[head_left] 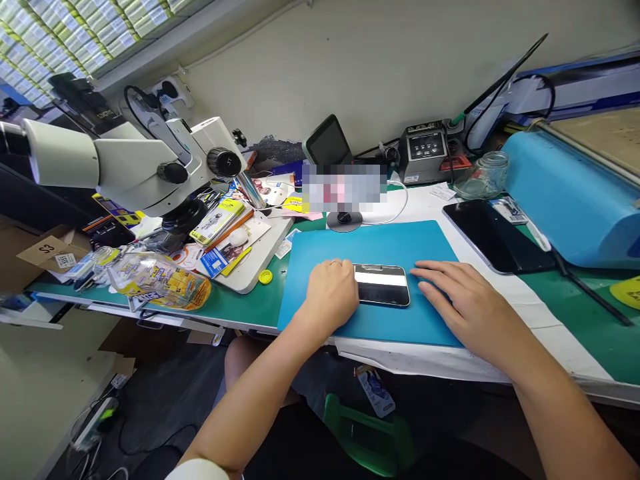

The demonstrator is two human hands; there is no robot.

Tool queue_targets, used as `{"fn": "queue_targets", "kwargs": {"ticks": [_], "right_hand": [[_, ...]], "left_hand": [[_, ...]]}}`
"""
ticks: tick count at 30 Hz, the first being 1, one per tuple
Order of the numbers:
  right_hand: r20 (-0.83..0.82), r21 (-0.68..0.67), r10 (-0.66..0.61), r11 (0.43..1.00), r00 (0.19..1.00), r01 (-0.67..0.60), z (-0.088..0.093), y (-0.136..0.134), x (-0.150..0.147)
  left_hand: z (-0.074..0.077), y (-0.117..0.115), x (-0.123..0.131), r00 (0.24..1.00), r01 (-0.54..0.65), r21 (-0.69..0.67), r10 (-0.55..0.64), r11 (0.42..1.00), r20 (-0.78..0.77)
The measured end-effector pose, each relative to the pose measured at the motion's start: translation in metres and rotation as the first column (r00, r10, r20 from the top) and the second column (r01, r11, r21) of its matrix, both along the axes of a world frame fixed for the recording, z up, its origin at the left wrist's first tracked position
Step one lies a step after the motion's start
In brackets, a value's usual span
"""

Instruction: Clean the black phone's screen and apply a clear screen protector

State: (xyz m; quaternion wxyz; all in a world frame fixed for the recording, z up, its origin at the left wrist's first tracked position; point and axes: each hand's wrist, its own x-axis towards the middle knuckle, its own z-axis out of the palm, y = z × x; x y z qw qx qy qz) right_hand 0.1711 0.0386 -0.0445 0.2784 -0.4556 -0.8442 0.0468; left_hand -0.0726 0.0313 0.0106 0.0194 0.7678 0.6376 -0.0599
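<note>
A smartphone (383, 295) lies face up on a blue work mat (385, 241), with a bright reflection across its dark screen. My left hand (331, 291) is closed at the phone's left end and hides that end; the fingertips are out of sight. Just past the other end, my right hand (457, 293) rests low over the mat, fingers stretched out and slightly apart, holding nothing. A small gap separates its fingertips from the phone's right edge.
A microscope (145, 167) stands at the left, near a plastic jar (163, 280) lying on its side. Behind the mat are a round stand base (345, 220) and a soldering station (425, 150). A larger dark device (500, 237) and a blue machine (570, 200) sit right.
</note>
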Motion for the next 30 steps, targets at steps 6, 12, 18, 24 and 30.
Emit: {"fn": "queue_targets", "kwargs": {"ticks": [6, 12, 18, 24, 30], "right_hand": [[-0.001, 0.018, 0.005, 1.000, 1.000, -0.005, 0.000, 0.001, 0.001], [0.001, 0.030, 0.002, 1.000, 1.000, -0.002, 0.000, 0.000, 0.001], [-0.008, 0.012, 0.003, 1.000, 1.000, -0.003, 0.001, 0.001, 0.001], [-0.008, -0.004, -0.002, 1.000, 1.000, 0.002, 0.002, -0.001, -0.002], [-0.006, 0.007, 0.004, 1.000, 1.000, -0.004, 0.001, 0.001, -0.001]], "left_hand": [[0.004, 0.018, 0.014, 0.999, -0.041, 0.001, 0.041, 0.999, 0.034], [0.002, -0.018, 0.011, 0.999, 0.019, -0.039, -0.017, 0.999, 0.050], [0.008, 0.008, 0.004, 0.997, -0.065, -0.033, 0.066, 0.997, 0.036], [0.007, -0.013, 0.019, 0.998, -0.026, -0.074, 0.030, 0.997, 0.052], [0.009, 0.007, 0.047, 0.996, 0.068, -0.059, -0.064, 0.996, 0.061]]}}
